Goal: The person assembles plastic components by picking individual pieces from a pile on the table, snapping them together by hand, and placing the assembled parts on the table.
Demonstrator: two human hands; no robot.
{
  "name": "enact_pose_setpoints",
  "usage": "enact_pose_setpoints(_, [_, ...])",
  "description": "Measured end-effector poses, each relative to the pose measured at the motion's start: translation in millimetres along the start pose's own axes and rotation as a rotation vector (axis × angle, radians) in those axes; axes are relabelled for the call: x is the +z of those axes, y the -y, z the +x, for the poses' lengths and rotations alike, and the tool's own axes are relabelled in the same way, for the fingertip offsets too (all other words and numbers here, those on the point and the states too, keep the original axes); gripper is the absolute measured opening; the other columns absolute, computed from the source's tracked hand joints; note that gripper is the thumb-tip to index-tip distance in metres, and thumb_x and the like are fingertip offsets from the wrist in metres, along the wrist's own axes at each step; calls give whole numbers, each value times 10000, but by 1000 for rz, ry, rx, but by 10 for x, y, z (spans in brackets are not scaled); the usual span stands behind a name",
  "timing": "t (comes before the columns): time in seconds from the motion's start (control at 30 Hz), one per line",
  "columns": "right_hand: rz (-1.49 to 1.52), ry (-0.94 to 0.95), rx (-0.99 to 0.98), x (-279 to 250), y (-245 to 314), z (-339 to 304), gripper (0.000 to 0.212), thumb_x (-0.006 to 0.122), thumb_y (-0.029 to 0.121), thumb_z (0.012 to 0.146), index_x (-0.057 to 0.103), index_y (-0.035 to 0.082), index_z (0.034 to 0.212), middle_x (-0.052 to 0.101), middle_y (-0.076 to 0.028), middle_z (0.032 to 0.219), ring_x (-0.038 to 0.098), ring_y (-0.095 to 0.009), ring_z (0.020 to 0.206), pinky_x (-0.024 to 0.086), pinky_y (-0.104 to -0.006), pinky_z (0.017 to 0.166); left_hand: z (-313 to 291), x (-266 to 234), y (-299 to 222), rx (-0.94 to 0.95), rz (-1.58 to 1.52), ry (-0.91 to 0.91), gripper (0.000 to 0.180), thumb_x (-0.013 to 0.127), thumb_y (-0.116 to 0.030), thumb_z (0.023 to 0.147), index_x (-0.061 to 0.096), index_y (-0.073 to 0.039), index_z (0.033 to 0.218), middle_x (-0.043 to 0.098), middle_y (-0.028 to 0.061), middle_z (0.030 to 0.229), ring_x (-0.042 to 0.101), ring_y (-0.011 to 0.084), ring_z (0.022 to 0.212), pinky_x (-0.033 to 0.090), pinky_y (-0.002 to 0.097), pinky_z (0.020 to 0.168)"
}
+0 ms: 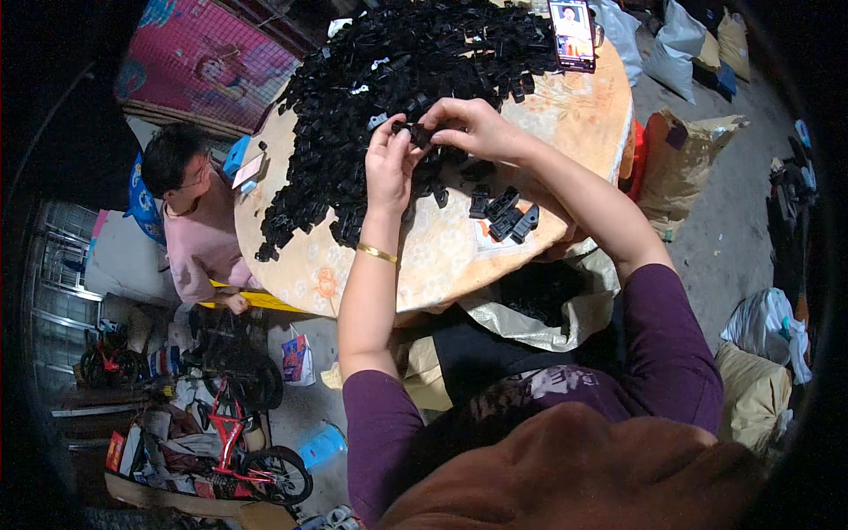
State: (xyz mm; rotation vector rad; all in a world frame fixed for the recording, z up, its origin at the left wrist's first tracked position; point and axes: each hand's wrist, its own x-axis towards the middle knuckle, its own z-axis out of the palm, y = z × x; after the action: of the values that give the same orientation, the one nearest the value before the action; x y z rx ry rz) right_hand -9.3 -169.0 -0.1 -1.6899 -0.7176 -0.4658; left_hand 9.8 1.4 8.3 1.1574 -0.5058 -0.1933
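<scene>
Above the near side of a big heap of small black plastic parts [353, 97], I hold one black plastic part [419, 135] between both hands. My left hand [389, 168] pinches it from the left, thumb and fingers closed on it. From the right, the fingertips of my right hand [480, 131] grip the same part. Its exact shape is partly covered by my fingers. Several larger black plastic pieces [503, 215] lie in a group near the table's edge, below my right forearm.
The heap covers much of a round table with a flowered cloth [433, 256]. A phone [572, 34] stands at the far right. An open woven sack [574, 322] with dark contents hangs at the near edge. On the left sits another person [199, 216] by a propped phone [248, 170].
</scene>
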Motion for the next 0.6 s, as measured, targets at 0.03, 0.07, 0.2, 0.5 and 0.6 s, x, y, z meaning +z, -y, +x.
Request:
enact_pose_setpoints(0.03, [3, 3, -3, 6, 2, 3, 210, 634, 52, 730, 560, 11, 923, 606, -101, 894, 589, -191, 851, 477, -300, 718, 4, -13, 0, 3, 3, -4, 252, 473, -87, 862, 464, 6, 1095, 544, 64, 855, 557, 126, 758, 506, 280, 719])
enact_pose_setpoints(0.07, [-133, -33, -143, 7, 7, 1, 222, 633, 34, 719, 564, 16, 929, 604, -101, 894, 587, -212, 850, 477, -305, 722, 13, -19, 7, -75, -50, -7, 250, 467, -98, 869, 473, 6, 1097, 555, 70, 912, 563, 133, 768, 513, 273, 708])
enact_pose_setpoints(0.2, [-328, -51, -383, 18, 109, -1, 278, 617, -30, 678, 583, 39, 945, 597, -96, 880, 573, -258, 846, 480, -326, 730, 27, -142, 13, -266, -156, 173, 259, 401, -119, 901, 507, 17, 1094, 581, 93, 933, 576, 171, 718, 500, 262, 615])
enact_pose_setpoints(0.5, [-713, 17, -430, 84, 80, -48, 427, 628, 48, 681, 523, 93, 1092, 579, -77, 878, 559, -257, 818, 467, -336, 700, -70, 40, -139, -348, -9, -2, 262, 449, -236, 903, 553, -2, 954, 564, 57, 818, 496, 119, 595, 414, 215, 521])
enact_pose_setpoints(0.6, [-809, 64, -318, 83, 116, -83, 495, 610, 73, 715, 460, 108, 1185, 542, -90, 839, 541, -266, 766, 462, -342, 671, -95, 45, -131, -330, 171, 99, 270, 473, -277, 893, 562, -22, 908, 544, 26, 778, 454, 86, 567, 385, 201, 507])
